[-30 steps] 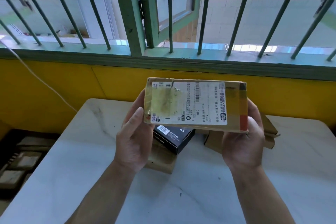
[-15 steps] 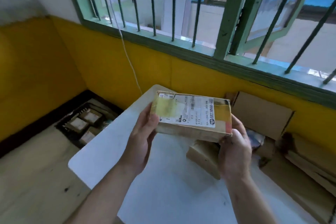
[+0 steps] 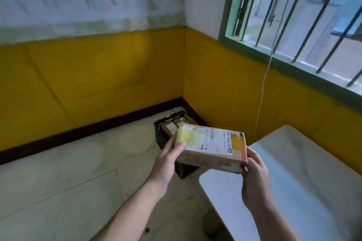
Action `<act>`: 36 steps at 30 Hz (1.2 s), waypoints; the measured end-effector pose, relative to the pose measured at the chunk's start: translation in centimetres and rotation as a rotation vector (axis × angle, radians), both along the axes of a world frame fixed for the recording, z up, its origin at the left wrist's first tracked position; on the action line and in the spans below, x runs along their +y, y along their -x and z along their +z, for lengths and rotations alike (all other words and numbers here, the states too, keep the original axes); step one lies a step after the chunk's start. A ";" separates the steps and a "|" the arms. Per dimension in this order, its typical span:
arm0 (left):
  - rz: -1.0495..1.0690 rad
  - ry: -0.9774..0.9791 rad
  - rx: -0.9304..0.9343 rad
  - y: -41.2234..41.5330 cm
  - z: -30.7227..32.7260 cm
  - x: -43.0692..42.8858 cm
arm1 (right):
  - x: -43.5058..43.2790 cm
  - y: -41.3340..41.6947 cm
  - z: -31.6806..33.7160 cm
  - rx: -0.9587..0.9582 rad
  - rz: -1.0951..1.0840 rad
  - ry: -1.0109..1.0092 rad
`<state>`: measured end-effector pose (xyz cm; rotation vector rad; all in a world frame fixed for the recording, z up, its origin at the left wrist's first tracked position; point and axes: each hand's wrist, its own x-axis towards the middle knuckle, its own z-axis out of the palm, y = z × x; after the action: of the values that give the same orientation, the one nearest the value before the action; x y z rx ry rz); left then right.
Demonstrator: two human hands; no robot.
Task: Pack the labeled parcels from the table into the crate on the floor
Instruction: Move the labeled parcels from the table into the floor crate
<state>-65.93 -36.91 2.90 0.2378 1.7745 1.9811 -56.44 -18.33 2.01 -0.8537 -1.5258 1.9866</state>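
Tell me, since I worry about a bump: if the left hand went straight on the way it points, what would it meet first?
Probably the black crate in the corner. The left hand grips the parcel and points up-right toward it; depth is unclear.

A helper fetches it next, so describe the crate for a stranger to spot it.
Find the room corner where the two yellow walls meet, left of the white table. On the floor there sits a black slatted crate, partly hidden behind the held parcel. It is the only dark container, with brown parcels already inside.
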 end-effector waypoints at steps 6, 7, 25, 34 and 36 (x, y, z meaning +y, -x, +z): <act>0.080 0.109 -0.059 6.2 -2.1 -3.9 | -3.2 7.7 -1.7 -0.155 0.105 -0.044; 0.091 0.126 -0.072 7.4 -2.5 -4.2 | -3.4 9.2 -2.2 -0.180 0.121 -0.040; -0.062 0.518 -0.177 41.0 -13.4 3.7 | 3.5 39.0 -13.5 -0.358 0.042 0.177; -0.304 0.625 -0.291 52.5 -19.7 10.3 | 6.3 47.0 -18.1 -0.573 -0.154 0.212; -0.367 0.638 -0.318 55.4 -21.9 11.5 | 6.2 49.0 -19.6 -0.620 -0.225 0.237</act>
<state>-121.32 -25.43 -18.98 0.0267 1.8797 1.0666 -105.40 -12.11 -17.55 -1.7826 -1.4173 1.8472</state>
